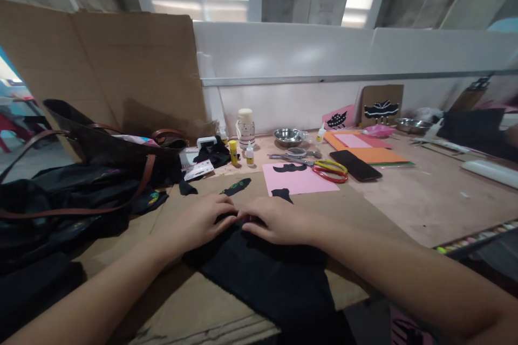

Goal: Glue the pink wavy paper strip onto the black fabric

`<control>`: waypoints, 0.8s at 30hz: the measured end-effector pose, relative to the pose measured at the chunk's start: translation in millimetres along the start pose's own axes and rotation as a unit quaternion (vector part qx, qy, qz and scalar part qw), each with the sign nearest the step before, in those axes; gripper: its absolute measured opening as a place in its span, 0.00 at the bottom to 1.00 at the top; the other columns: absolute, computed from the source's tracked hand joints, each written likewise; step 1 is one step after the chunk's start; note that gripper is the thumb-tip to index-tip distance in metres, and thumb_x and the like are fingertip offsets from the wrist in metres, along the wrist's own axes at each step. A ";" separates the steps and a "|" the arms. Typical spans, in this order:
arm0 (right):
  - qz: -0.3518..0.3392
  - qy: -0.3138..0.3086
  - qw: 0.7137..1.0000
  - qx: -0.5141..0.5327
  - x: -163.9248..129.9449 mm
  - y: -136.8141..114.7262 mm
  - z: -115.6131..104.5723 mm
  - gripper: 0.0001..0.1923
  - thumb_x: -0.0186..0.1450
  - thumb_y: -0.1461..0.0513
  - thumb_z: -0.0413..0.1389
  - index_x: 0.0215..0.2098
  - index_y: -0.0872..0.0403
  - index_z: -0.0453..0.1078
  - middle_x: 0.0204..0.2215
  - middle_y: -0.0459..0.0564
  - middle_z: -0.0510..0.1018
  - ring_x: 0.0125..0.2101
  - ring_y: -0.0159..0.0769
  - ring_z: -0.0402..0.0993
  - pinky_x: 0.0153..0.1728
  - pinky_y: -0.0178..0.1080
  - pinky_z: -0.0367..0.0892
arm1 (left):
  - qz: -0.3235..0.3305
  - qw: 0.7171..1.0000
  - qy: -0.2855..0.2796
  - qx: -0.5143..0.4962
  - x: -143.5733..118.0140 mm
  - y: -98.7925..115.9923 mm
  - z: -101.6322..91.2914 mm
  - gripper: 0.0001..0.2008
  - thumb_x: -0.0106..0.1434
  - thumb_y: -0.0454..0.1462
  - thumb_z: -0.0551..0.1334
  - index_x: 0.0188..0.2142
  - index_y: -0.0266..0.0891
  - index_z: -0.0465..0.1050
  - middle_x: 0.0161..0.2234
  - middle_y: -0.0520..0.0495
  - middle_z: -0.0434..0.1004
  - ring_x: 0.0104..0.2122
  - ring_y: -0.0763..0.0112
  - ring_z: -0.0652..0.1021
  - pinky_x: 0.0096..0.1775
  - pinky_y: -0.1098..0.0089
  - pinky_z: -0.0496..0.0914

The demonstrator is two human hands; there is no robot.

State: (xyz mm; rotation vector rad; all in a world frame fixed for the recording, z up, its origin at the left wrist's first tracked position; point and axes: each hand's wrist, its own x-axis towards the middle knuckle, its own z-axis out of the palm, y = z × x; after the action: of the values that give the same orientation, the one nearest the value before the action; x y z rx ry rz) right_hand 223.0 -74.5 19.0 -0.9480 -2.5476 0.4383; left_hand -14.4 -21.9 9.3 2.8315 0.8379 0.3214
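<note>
A large piece of black cloth (pixel 259 275) lies over the cardboard in front of me and hangs past its near edge. My left hand (pixel 210 221) is closed at the cloth's far edge, thumb and fingers pinching it. Right beside it, my right hand (pixel 273 218) also grips that edge with bent fingers. The fingertips of both hands nearly meet, and what lies under them is partly hidden. Just beyond are a black scrap with a coloured pattern (pixel 237 187) and a small black scrap (pixel 282 194), which overlaps a pink sheet (pixel 299 186).
Scissors with red and yellow handles (pixel 329 170) rest on the pink sheet, near a black phone (pixel 356 165). Behind stand a glue stick (pixel 233 153), a small glue bottle (pixel 250 156), a flask (pixel 245 129) and a metal bowl (pixel 288 137). A brown bag (pixel 101 151) is at left.
</note>
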 end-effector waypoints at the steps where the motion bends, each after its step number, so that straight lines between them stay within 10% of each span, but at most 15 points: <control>1: 0.000 -0.004 1.000 0.003 0.0 -0.1 0.6 0.14 0.72 0.62 0.56 0.52 0.58 0.76 0.46 0.60 0.84 0.44 0.45 0.80 0.46 0.44 0.71 | -0.003 1.000 -0.001 0.001 0.2 0.1 0.6 0.09 0.73 0.40 0.63 0.48 0.37 0.76 0.47 0.44 0.79 0.46 0.61 0.80 0.49 0.55 0.77; 24: 0.071 -0.044 0.983 0.161 -6.1 7.1 3.4 0.16 0.70 0.63 0.54 0.54 0.55 0.75 0.51 0.61 0.80 0.54 0.47 0.76 0.57 0.52 0.71 | -0.077 0.988 0.034 -0.128 -10.0 14.1 17.5 0.15 0.68 0.30 0.62 0.52 0.43 0.76 0.49 0.41 0.77 0.49 0.57 0.77 0.52 0.57 0.77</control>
State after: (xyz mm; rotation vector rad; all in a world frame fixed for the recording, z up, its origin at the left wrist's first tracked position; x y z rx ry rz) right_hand 229.6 -74.0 11.6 -1.0074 -2.3904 0.9223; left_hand -10.9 -40.9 -5.9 2.5157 0.9480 0.4682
